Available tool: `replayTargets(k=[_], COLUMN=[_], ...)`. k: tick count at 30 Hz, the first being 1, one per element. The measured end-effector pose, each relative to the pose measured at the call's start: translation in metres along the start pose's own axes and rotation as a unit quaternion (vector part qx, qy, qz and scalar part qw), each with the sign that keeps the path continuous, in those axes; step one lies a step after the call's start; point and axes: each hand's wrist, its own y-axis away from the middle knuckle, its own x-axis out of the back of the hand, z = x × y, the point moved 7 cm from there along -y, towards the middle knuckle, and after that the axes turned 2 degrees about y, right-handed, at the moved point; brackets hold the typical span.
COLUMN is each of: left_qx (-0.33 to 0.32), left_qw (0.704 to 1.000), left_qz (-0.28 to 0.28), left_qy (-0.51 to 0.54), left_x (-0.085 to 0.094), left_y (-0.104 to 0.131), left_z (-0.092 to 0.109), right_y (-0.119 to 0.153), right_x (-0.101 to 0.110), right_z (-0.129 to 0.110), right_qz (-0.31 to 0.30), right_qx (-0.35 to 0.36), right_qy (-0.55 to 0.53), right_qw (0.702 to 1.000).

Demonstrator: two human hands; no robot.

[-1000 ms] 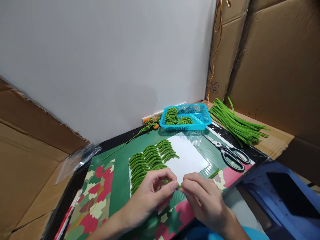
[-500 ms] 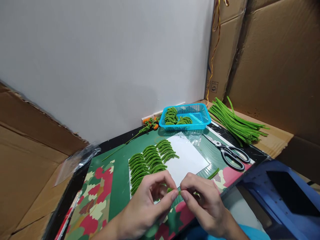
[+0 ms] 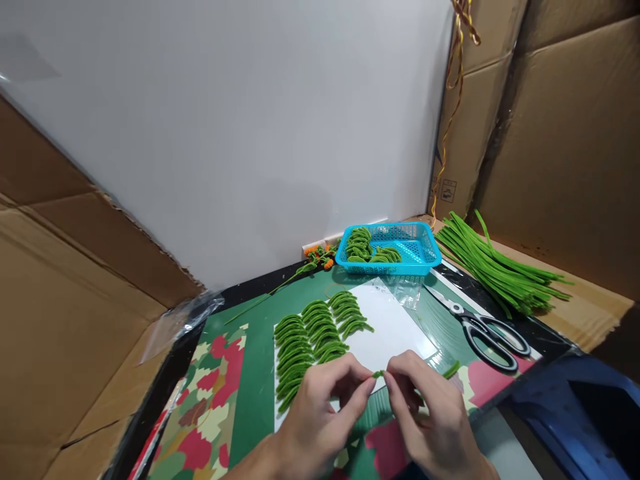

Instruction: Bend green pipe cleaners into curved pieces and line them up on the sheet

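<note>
My left hand and my right hand meet near the front of the mat, thumbs and forefingers pinched on a short green fuzzy piece. Most of that piece is hidden by my fingers. Behind them, curved green fuzzy pieces lie in three columns on a white sheet. Another green stem lies just beyond my right hand, partly covered by it.
A blue basket holds more curved green pieces. Scissors lie open at the right, below a bundle of long green stems. An orange-flowered stem is at the back. Cardboard stands on the right.
The whole view has shifted, so the mat and objects appear farther right and lower. My fingers are still pinched on the green piece, with the fingertips slightly farther apart.
</note>
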Motion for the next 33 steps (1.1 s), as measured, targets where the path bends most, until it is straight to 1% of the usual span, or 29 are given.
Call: replayTargets(k=[2,4,5,6,7,8,10,14,17,20,21,22,26,30,33], left_qx=[-0.084,-0.192,-0.234,-0.262,-0.275,-0.274,-0.252,-0.219,-0.225,-0.235,-0.239,-0.235,-0.199,-0.125,-0.115], left_qw=[0.994,0.970,0.954,0.941,0.933,0.931,0.939,0.954,0.953,0.954,0.955,0.957,0.972,0.988,0.989], left_qz=[0.020,0.035,0.038,0.041,0.045,0.051,0.066,0.081,0.083,0.085,0.084,0.093,0.096,0.086,0.090], left_qy=[-0.060,-0.145,-0.183,-0.212,-0.229,-0.236,-0.226,-0.189,-0.184,-0.167,-0.154,-0.142,-0.077,-0.042,-0.033], left_x=[-0.001,-0.004,-0.007,-0.009,-0.010,-0.010,-0.008,-0.007,-0.009,-0.008,-0.008,-0.006,-0.004,-0.005,-0.007], left_y=[0.003,0.011,0.015,0.018,0.020,0.020,0.019,0.018,0.020,0.020,0.019,0.017,0.009,0.006,0.008], left_z=[0.010,0.022,0.026,0.028,0.029,0.029,0.026,0.023,0.024,0.024,0.025,0.024,0.017,0.009,0.011], right_y=[0.003,0.007,0.009,0.010,0.011,0.011,0.012,0.016,0.018,0.012,0.009,0.005,-0.002,0.001,0.002], right_x=[-0.002,-0.004,-0.004,-0.005,-0.006,-0.007,-0.009,-0.010,-0.010,-0.008,-0.006,-0.006,0.001,0.005,0.002], right_z=[-0.002,-0.007,-0.008,-0.009,-0.009,-0.009,-0.009,-0.010,-0.011,-0.012,-0.012,-0.011,-0.009,-0.006,-0.003], right_qz=[0.014,0.033,0.040,0.042,0.040,0.037,0.034,0.060,0.076,0.074,0.071,0.054,0.046,0.031,-0.019], right_qx=[0.007,0.016,0.016,0.013,0.010,0.006,0.007,0.027,0.034,0.038,0.037,0.037,0.035,0.013,-0.006], right_qy=[0.024,0.056,0.072,0.085,0.093,0.100,0.106,0.124,0.143,0.143,0.139,0.138,0.125,0.071,0.053], right_qw=[1.000,0.998,0.996,0.995,0.995,0.994,0.994,0.990,0.986,0.986,0.987,0.988,0.990,0.997,0.998])
